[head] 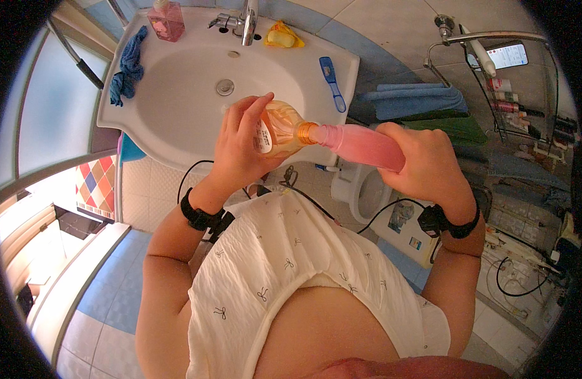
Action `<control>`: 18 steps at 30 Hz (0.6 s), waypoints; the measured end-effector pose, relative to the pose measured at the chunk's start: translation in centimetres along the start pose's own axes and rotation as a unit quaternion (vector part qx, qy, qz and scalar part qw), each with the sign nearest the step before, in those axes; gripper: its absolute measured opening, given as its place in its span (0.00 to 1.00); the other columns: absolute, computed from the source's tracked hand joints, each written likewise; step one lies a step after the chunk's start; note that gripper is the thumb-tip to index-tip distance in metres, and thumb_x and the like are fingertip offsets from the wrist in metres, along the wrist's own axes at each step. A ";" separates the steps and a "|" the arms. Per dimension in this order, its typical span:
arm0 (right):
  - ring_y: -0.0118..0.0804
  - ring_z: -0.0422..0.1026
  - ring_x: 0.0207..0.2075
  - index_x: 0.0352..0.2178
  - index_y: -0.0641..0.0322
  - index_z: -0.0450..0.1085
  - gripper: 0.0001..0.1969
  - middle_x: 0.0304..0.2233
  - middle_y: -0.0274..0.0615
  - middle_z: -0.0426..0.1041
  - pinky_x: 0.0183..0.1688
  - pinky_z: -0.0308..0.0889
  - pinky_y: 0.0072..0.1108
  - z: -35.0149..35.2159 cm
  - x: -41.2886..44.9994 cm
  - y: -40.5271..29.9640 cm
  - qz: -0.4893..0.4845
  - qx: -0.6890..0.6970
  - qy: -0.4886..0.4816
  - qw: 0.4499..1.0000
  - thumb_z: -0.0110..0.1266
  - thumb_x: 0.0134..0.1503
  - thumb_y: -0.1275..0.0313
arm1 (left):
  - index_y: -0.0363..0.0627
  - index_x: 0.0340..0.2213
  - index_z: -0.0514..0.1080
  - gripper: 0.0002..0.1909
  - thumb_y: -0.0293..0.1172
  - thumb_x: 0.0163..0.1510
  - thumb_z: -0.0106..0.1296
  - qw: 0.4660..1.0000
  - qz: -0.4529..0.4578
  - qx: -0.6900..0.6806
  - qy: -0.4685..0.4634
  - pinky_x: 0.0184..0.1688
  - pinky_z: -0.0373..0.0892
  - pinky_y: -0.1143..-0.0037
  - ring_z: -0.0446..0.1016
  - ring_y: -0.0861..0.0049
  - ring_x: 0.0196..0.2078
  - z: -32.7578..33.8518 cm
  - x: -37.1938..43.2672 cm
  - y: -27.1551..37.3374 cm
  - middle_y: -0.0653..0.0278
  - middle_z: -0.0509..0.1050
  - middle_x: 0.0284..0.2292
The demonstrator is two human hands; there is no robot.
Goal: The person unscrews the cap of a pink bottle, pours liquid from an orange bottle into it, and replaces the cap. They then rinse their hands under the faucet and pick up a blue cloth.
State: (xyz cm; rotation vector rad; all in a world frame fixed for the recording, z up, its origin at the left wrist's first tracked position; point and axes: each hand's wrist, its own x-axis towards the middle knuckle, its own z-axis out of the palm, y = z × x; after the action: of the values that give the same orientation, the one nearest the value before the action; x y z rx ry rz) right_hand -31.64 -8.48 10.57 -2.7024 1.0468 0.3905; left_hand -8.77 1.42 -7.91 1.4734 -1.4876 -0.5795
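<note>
My left hand [243, 137] grips a clear orange bottle [284, 125] around its body, with a white printed label [261, 136] partly under my fingers. In my right hand [423, 161] is a translucent pink bottle [362, 147], its lower end wrapped by my fingers. The two bottles lie nearly sideways, mouth to mouth, above the front right of the white washbasin [177, 118]. The orange neck and the pink neck meet; whether one sits inside the other I cannot tell.
Around the basin rim are a pink pump bottle [166, 21], a crumpled blue cloth [130, 66], a chrome faucet [247, 23], a soap bar in yellow wrapping [282, 37] and a blue brush [332, 84]. Blue towels [419, 99] hang at right below a phone [506, 56] on a rack.
</note>
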 end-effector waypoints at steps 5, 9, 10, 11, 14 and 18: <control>0.53 0.75 0.28 0.34 0.54 0.68 0.16 0.24 0.49 0.75 0.30 0.69 0.40 -0.2 0.1 -0.1 0.008 -0.006 -0.008 1.000 0.59 0.42 0.65 | 0.48 0.56 0.57 0.50 0.28 0.30 0.71 1.000 0.002 0.002 -0.001 0.55 0.64 0.67 0.63 0.57 0.54 0.0 0.1 0.0 0.53 0.61 0.51; 0.53 0.75 0.27 0.34 0.54 0.68 0.16 0.24 0.49 0.75 0.30 0.70 0.39 -0.4 0.1 -0.2 0.008 -0.008 -0.011 1.000 0.59 0.42 0.66 | 0.47 0.56 0.57 0.49 0.29 0.31 0.71 1.000 0.007 -0.001 0.005 0.55 0.64 0.67 0.63 0.57 0.53 0.1 0.1 0.0 0.53 0.61 0.51; 0.53 0.75 0.27 0.34 0.54 0.68 0.16 0.24 0.49 0.75 0.30 0.70 0.39 -0.4 0.1 -0.2 0.004 -0.005 -0.007 1.000 0.59 0.41 0.66 | 0.47 0.56 0.57 0.49 0.29 0.31 0.71 1.000 0.008 -0.002 0.004 0.55 0.64 0.67 0.63 0.57 0.53 0.1 0.1 0.0 0.53 0.61 0.51; 0.53 0.75 0.27 0.34 0.54 0.68 0.16 0.24 0.49 0.75 0.30 0.70 0.39 -0.4 0.0 -0.2 0.006 -0.006 -0.007 1.000 0.59 0.41 0.66 | 0.46 0.56 0.57 0.49 0.29 0.31 0.71 1.000 0.009 -0.002 0.004 0.55 0.64 0.67 0.63 0.57 0.53 0.2 0.1 -0.1 0.53 0.61 0.51; 0.53 0.75 0.27 0.34 0.54 0.68 0.16 0.24 0.49 0.75 0.29 0.70 0.39 -0.5 0.2 -0.2 0.003 -0.003 -0.007 1.000 0.59 0.42 0.66 | 0.46 0.56 0.57 0.49 0.29 0.31 0.71 1.000 0.008 0.004 0.005 0.54 0.64 0.67 0.63 0.57 0.53 0.1 0.1 -0.1 0.53 0.62 0.51; 0.53 0.75 0.27 0.34 0.54 0.68 0.16 0.24 0.49 0.75 0.29 0.69 0.40 -0.7 0.2 -0.2 0.001 -0.015 -0.014 1.000 0.59 0.42 0.65 | 0.45 0.56 0.58 0.49 0.29 0.31 0.71 1.000 0.010 -0.001 0.013 0.54 0.64 0.67 0.64 0.57 0.53 0.2 0.1 0.0 0.53 0.62 0.50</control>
State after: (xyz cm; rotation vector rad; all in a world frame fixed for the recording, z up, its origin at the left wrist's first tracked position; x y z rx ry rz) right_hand -31.22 -8.70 11.22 -2.7141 1.0452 0.4463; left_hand -8.94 1.28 -7.92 1.4578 -1.4804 -0.5470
